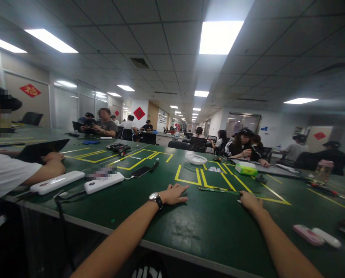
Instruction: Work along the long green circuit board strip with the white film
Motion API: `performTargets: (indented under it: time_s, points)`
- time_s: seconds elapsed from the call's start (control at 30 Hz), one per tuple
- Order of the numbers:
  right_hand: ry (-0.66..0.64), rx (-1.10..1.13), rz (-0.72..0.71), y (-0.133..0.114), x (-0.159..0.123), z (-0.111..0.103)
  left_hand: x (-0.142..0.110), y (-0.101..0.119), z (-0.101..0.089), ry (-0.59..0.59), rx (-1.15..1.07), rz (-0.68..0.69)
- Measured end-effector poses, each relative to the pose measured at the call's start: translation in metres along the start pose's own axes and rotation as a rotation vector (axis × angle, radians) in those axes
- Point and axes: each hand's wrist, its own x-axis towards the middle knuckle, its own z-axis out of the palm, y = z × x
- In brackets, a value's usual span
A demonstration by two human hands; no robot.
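Note:
My left hand [175, 194], with a round-faced watch [155, 197] on its wrist, lies on the green tabletop [186, 231] with fingers stretched out. Its fingertips point toward a long, thin green strip [218, 190], apart from it; what kind of thing the strip is I cannot make out. Over on the right, my right hand [251, 201] is closed at the strip's right part, its fingers partly hidden. A small pale bit shows by its fingertips. Beyond the strip stand a white basket-like dish [196, 159] and a crumpled white piece [215, 169].
Yellow tape outlines [189, 181] mark the table. White power strips [104, 182], a phone [141, 172] and cables lie left. A green tissue pack [246, 168] is farther right; pink and white cases [308, 234] lie near the front right. A person's arm [52, 168] reaches in at left.

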Motion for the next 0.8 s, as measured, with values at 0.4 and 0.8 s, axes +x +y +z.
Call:
performTargets:
  time_s: [0.4, 0.8]
  points:
    - [-0.103, -0.063, -0.143, -0.028, -0.017, -0.032, -0.002, 0.006, -0.006, 0.028, 0.011, -0.022]
    - [-0.159, 0.392, -1.068, -0.145, -0.087, -0.043, 0.003, 0.009, 0.001, 0.055, 0.004, 0.063]
